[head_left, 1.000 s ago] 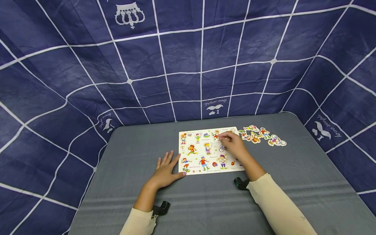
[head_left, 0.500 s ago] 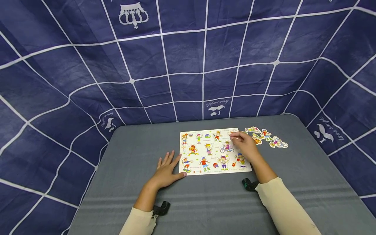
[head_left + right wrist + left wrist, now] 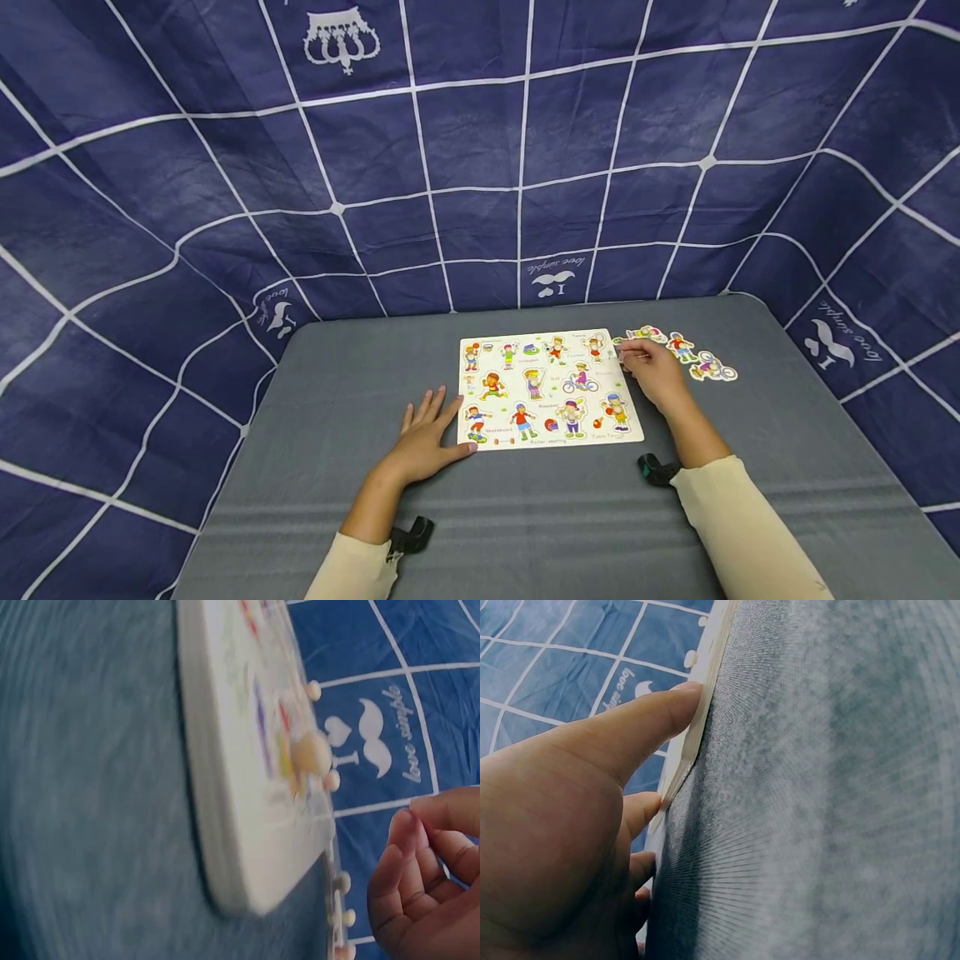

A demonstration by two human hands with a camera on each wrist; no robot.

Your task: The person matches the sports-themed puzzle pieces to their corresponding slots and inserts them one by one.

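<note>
On the grey surface (image 3: 337,392), the puzzle board (image 3: 549,389) lies flat before you, most of its slots filled with little sport figures. Just past the board's right edge lies a row of loose pieces (image 3: 686,354). Your right hand (image 3: 654,374) is over the near end of that row, right at the board's top right corner; its fingers (image 3: 409,851) are curled inward with the tips close together, but you cannot tell whether they already pinch a piece. Your left hand (image 3: 423,433) lies flat against the board's left edge, fingers spread on the surface and the thumb (image 3: 641,724) touching the board's rim.

The likeliest slip, as I judge it: the loose pieces overlap, so a hurried pinch could drag a neighbour along or flick one towards the surface's right edge. Your right wrist also passes low over the board, and a sleeve could catch a peg and lift a seated figure. If the left thumb eases off, the board may slide.

Against a second ago, your right hand has moved from over the board's upper middle out to its right corner, uncovering the cyclist and the figures near it. Your left hand has not shifted.
</note>
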